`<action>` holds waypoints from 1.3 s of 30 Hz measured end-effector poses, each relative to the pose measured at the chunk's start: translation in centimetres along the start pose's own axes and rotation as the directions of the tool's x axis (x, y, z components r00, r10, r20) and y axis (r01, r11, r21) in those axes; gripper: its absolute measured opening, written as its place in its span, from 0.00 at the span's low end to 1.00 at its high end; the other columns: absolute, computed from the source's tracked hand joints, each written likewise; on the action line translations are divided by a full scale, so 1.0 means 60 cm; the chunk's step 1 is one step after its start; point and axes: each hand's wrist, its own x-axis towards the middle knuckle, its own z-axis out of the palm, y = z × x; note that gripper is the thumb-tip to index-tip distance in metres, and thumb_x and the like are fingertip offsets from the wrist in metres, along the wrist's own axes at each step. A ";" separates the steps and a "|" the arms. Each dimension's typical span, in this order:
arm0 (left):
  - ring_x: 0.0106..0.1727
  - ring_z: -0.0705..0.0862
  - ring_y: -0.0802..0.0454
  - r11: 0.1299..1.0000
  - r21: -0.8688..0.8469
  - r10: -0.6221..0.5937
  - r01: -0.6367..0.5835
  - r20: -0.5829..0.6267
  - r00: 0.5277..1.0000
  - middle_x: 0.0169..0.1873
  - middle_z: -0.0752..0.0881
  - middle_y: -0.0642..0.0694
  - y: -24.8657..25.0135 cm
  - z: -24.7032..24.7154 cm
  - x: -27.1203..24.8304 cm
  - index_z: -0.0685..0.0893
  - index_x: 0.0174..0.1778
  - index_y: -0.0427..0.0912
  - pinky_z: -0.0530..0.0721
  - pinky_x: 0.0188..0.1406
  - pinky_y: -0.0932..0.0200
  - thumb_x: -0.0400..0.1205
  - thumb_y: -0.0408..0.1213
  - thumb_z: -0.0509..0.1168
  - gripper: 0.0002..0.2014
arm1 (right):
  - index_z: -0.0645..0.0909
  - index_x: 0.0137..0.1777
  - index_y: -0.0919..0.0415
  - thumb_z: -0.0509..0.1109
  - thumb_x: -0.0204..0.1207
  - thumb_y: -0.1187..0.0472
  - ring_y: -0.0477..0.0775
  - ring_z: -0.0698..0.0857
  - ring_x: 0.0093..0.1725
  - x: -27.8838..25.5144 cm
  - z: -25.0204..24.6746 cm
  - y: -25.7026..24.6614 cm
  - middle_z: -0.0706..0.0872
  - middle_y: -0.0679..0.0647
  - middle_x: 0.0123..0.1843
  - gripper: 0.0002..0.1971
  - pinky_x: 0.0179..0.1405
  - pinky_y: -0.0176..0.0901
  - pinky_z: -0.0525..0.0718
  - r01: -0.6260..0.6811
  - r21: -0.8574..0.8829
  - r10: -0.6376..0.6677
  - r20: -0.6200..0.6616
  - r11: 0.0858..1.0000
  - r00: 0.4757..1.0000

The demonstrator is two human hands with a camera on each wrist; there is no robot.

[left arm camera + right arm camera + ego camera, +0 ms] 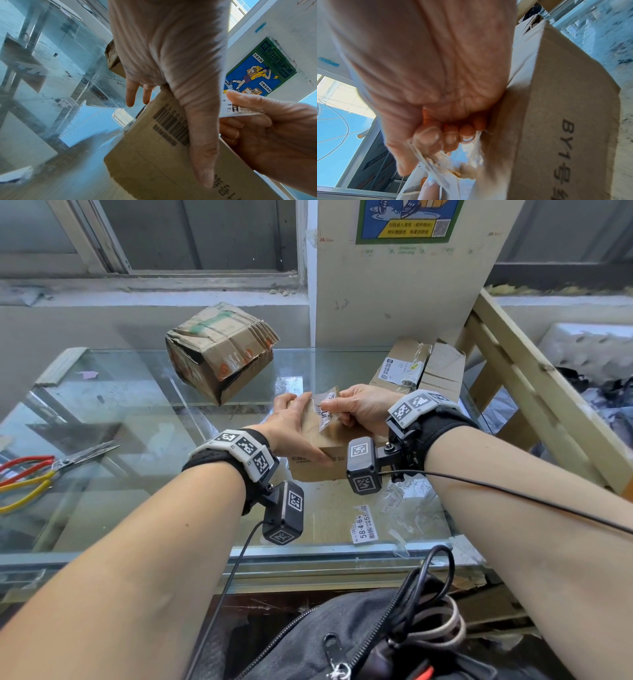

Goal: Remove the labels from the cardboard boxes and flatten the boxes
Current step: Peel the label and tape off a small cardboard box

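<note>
A small brown cardboard box (329,445) is held just above the glass table, between both hands. My left hand (305,429) grips its left side, with the thumb (200,142) laid across the printed face beside a barcode. My right hand (330,409) pinches a partly peeled label strip (322,422) on the box's top, its other fingers curled into the palm. In the right wrist view the curled fingers (450,136) hold the torn, clear strip (436,169) next to the box (556,121).
A crushed box (219,350) lies at the back of the glass table (137,412). Two more boxes (404,364) stand at the back right by a wooden frame (534,392). Scissors (58,467) lie at the left. Peeled labels (363,525) lie near the front edge.
</note>
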 end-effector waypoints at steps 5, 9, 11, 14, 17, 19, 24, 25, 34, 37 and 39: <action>0.82 0.54 0.45 1.000 -0.004 0.002 -0.002 -0.006 1.000 0.80 0.44 0.51 -0.001 0.000 0.001 0.43 0.85 0.54 0.64 0.80 0.48 0.60 0.53 0.84 0.66 | 0.69 0.25 0.60 0.68 0.80 0.61 0.49 0.66 0.24 0.002 -0.004 0.003 0.69 0.50 0.17 0.21 0.27 0.36 0.70 0.010 0.024 -0.010 0.002 1.000 1.000; 0.82 0.54 0.45 1.000 -0.015 0.002 -0.002 -0.010 1.000 0.80 0.45 0.52 -0.002 0.001 0.002 0.44 0.85 0.54 0.63 0.80 0.49 0.59 0.52 0.84 0.66 | 0.69 0.24 0.60 0.68 0.80 0.60 0.50 0.66 0.26 0.002 -0.007 0.004 0.69 0.51 0.18 0.21 0.30 0.38 0.70 0.013 0.057 -0.013 0.004 0.998 1.000; 0.82 0.54 0.45 1.000 -0.014 0.001 -0.002 -0.011 1.000 0.80 0.45 0.52 -0.002 0.002 0.002 0.44 0.85 0.54 0.63 0.80 0.48 0.59 0.53 0.84 0.67 | 0.69 0.25 0.60 0.68 0.80 0.61 0.50 0.66 0.26 0.001 -0.007 0.005 0.69 0.51 0.19 0.21 0.30 0.39 0.70 0.013 0.066 -0.014 0.004 0.998 1.000; 0.82 0.54 0.45 1.000 -0.016 0.001 -0.001 -0.017 1.000 0.80 0.45 0.51 -0.003 0.002 0.003 0.44 0.85 0.54 0.63 0.81 0.49 0.59 0.53 0.84 0.67 | 0.69 0.23 0.60 0.67 0.80 0.62 0.49 0.66 0.25 0.000 -0.007 0.007 0.69 0.51 0.19 0.22 0.30 0.38 0.69 0.033 0.090 -0.033 -0.003 0.995 0.999; 0.82 0.54 0.45 1.000 -0.023 -0.003 0.002 -0.017 1.000 0.80 0.44 0.52 -0.004 0.003 0.004 0.44 0.85 0.55 0.63 0.81 0.48 0.58 0.53 0.84 0.67 | 0.72 0.20 0.58 0.67 0.80 0.62 0.49 0.67 0.25 -0.001 -0.007 0.007 0.70 0.50 0.18 0.24 0.30 0.38 0.70 0.035 0.115 -0.035 -0.001 0.993 0.999; 0.82 0.54 0.45 1.000 -0.031 -0.002 0.002 -0.014 1.000 0.80 0.44 0.52 -0.005 0.003 0.005 0.44 0.85 0.55 0.64 0.81 0.48 0.58 0.52 0.85 0.67 | 0.74 0.18 0.56 0.67 0.80 0.62 0.48 0.67 0.24 -0.001 -0.008 0.008 0.70 0.49 0.18 0.25 0.30 0.38 0.70 0.040 0.132 -0.040 0.000 0.990 0.999; 0.82 0.54 0.46 0.999 -0.038 0.004 -0.005 -0.028 1.000 0.80 0.45 0.51 -0.006 0.004 0.006 0.45 0.85 0.54 0.63 0.81 0.51 0.58 0.52 0.85 0.67 | 0.77 0.13 0.56 0.66 0.81 0.63 0.48 0.67 0.24 0.002 -0.007 0.013 0.70 0.48 0.17 0.30 0.32 0.39 0.69 0.043 0.159 -0.045 0.008 0.986 0.999; 0.82 0.54 0.47 0.999 -0.039 0.004 -0.006 -0.030 1.000 0.80 0.45 0.51 -0.006 0.004 0.006 0.45 0.85 0.54 0.62 0.81 0.52 0.58 0.52 0.85 0.67 | 0.76 0.13 0.56 0.66 0.81 0.63 0.48 0.67 0.24 0.003 -0.008 0.014 0.70 0.48 0.17 0.30 0.32 0.40 0.69 0.045 0.171 -0.046 0.007 0.984 0.999; 0.82 0.53 0.46 0.999 -0.041 0.003 -0.004 -0.021 1.000 0.80 0.45 0.51 -0.005 0.004 0.006 0.45 0.85 0.54 0.62 0.81 0.49 0.58 0.51 0.85 0.67 | 0.76 0.15 0.55 0.67 0.80 0.62 0.50 0.68 0.26 0.002 -0.012 0.015 0.70 0.51 0.21 0.28 0.33 0.42 0.72 0.020 0.233 -0.025 0.019 0.972 0.999; 0.82 0.53 0.46 0.999 -0.041 0.002 -0.003 -0.021 1.000 0.80 0.45 0.51 -0.005 0.003 0.006 0.45 0.85 0.54 0.62 0.81 0.49 0.58 0.51 0.85 0.67 | 0.76 0.15 0.55 0.67 0.80 0.62 0.50 0.68 0.25 0.001 -0.012 0.015 0.70 0.52 0.22 0.27 0.32 0.42 0.72 0.023 0.248 -0.028 0.014 0.968 1.000; 0.82 0.54 0.46 0.999 -0.041 0.001 -0.002 -0.021 1.000 0.80 0.45 0.51 -0.005 0.003 0.007 0.45 0.85 0.55 0.63 0.81 0.49 0.58 0.51 0.85 0.67 | 0.76 0.15 0.56 0.67 0.80 0.62 0.50 0.68 0.26 0.000 -0.012 0.015 0.70 0.52 0.23 0.27 0.32 0.43 0.72 0.022 0.260 -0.027 0.016 0.965 0.999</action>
